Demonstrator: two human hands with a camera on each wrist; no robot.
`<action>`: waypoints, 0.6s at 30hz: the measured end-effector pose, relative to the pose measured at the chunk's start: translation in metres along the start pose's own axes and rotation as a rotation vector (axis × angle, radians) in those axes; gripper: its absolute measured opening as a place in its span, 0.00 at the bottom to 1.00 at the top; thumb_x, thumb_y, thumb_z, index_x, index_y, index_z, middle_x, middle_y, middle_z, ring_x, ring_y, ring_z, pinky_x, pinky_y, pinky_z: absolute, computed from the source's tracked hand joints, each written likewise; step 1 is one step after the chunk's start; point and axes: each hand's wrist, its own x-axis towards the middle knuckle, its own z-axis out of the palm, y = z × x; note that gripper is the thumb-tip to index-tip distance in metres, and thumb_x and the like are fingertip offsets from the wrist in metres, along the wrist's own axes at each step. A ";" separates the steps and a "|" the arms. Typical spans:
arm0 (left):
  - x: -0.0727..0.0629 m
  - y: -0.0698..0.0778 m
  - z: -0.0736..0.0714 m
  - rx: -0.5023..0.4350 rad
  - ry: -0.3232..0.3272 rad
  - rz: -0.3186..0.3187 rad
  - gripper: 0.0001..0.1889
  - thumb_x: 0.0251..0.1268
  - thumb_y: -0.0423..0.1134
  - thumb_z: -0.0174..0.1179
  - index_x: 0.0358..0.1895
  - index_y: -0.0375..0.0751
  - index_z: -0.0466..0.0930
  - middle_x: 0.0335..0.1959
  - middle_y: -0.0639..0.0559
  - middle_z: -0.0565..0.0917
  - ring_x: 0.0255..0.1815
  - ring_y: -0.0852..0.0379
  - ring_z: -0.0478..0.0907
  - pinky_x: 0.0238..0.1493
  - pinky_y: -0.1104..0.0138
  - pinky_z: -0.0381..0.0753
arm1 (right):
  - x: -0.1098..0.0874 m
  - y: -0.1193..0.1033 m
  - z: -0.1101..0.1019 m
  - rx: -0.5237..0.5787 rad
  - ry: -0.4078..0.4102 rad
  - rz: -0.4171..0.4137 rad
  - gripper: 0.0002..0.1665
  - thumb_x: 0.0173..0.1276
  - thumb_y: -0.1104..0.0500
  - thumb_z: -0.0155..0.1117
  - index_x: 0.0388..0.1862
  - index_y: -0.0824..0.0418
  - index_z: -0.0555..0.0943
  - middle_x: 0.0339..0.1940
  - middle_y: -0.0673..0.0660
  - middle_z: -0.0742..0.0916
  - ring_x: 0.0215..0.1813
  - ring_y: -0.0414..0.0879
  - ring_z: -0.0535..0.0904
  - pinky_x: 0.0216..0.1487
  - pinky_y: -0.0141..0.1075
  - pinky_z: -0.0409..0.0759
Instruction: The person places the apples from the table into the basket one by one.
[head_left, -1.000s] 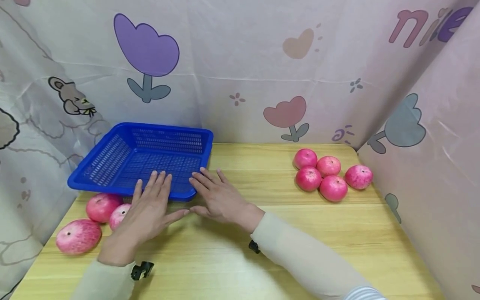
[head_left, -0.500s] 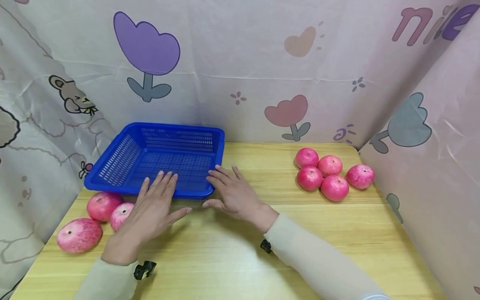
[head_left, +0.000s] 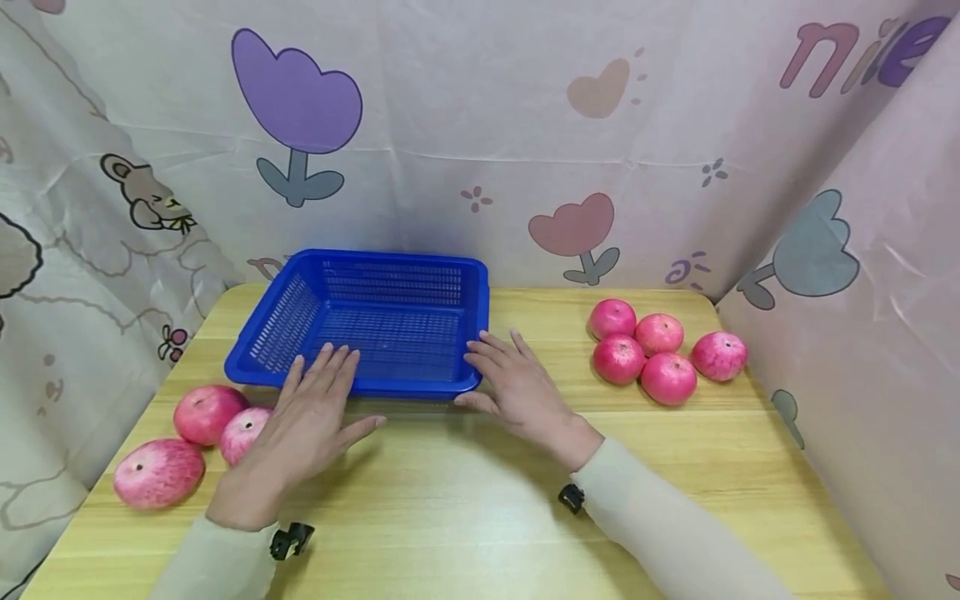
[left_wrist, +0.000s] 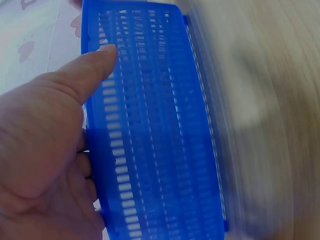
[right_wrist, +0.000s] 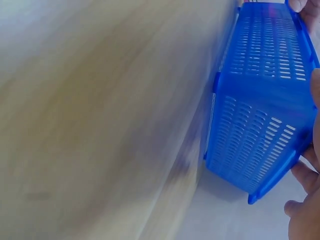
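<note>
A shallow blue plastic basket point(head_left: 397, 387) with slotted walls stands at the back of the wooden table. My left hand point(head_left: 307, 425) lies over its near rim, fingers straight and thumb pointing right. In the left wrist view, the left thumb point(left_wrist: 92, 72) is over the basket's outer wall point(left_wrist: 160, 125). At the near right corner my right hand point(head_left: 521, 396) holds the basket, fingertips on the right rim and thumb by the front. In the right wrist view, right-hand fingers point(right_wrist: 305, 175) show at the basket's end wall point(right_wrist: 255, 145).
Several pink round fruits point(head_left: 669, 378) sit grouped at the back right. Three more pink fruits point(head_left: 159, 473) lie at the left, one partly behind my left hand. A printed curtain point(head_left: 450, 108) hangs behind the wooden table point(head_left: 465, 517), close to the basket's far rim.
The basket has slid right along the back of the table, and my right hand has travelled right with it. My left hand stays nearly in place while the rim passes under it.
</note>
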 end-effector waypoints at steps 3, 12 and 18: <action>0.000 -0.001 0.000 -0.009 -0.004 -0.002 0.52 0.73 0.63 0.63 0.84 0.30 0.52 0.84 0.29 0.55 0.87 0.31 0.44 0.86 0.40 0.27 | -0.008 0.007 -0.004 0.013 -0.005 0.015 0.42 0.75 0.33 0.63 0.73 0.61 0.78 0.76 0.57 0.80 0.84 0.53 0.65 0.87 0.58 0.50; -0.001 -0.005 0.000 -0.014 0.007 -0.012 0.52 0.73 0.64 0.62 0.84 0.30 0.51 0.84 0.28 0.53 0.87 0.31 0.42 0.84 0.36 0.29 | -0.035 0.033 -0.020 0.069 -0.029 0.068 0.41 0.76 0.35 0.63 0.75 0.61 0.76 0.79 0.57 0.77 0.86 0.53 0.62 0.88 0.55 0.47; -0.003 -0.010 -0.001 -0.031 0.009 -0.048 0.54 0.73 0.67 0.60 0.84 0.30 0.50 0.85 0.27 0.50 0.87 0.29 0.38 0.82 0.32 0.28 | -0.055 0.053 -0.032 0.079 -0.014 0.090 0.41 0.74 0.37 0.66 0.74 0.62 0.76 0.79 0.57 0.76 0.85 0.56 0.63 0.87 0.57 0.51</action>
